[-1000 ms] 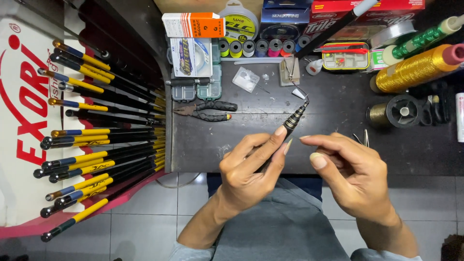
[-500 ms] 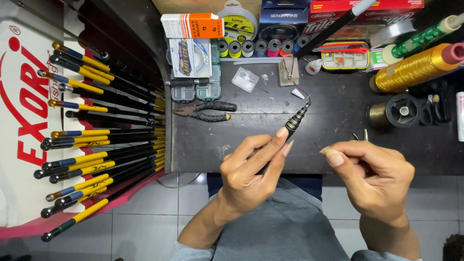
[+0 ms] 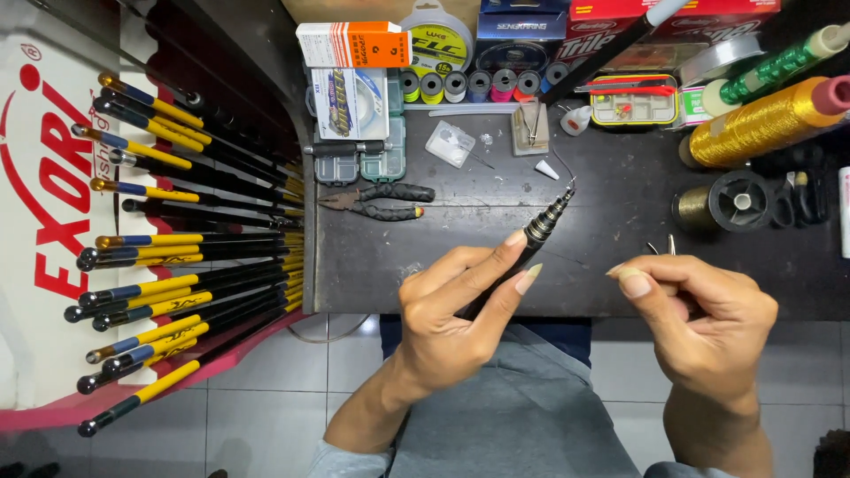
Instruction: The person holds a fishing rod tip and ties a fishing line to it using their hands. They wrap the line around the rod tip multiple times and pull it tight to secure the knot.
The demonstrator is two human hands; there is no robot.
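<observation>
The left hand (image 3: 447, 323) is closed around a dark fishing rod tip (image 3: 542, 226), pinched between thumb and fingers above the black bench (image 3: 496, 239). The rod's long axis runs from seven o'clock to one o'clock, with its thin end pointing toward one o'clock. At three o'clock, well apart, the right hand (image 3: 704, 310) is curled, its thumb and forefinger pressed together; what they grip is too small to tell. Pliers (image 3: 381, 201) lie at eleven o'clock.

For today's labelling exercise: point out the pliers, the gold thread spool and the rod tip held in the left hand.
pliers (image 3: 376, 201), head view, on the black handles
gold thread spool (image 3: 753, 124), head view, mid-winding
rod tip (image 3: 549, 218), head view, on its ringed end
</observation>
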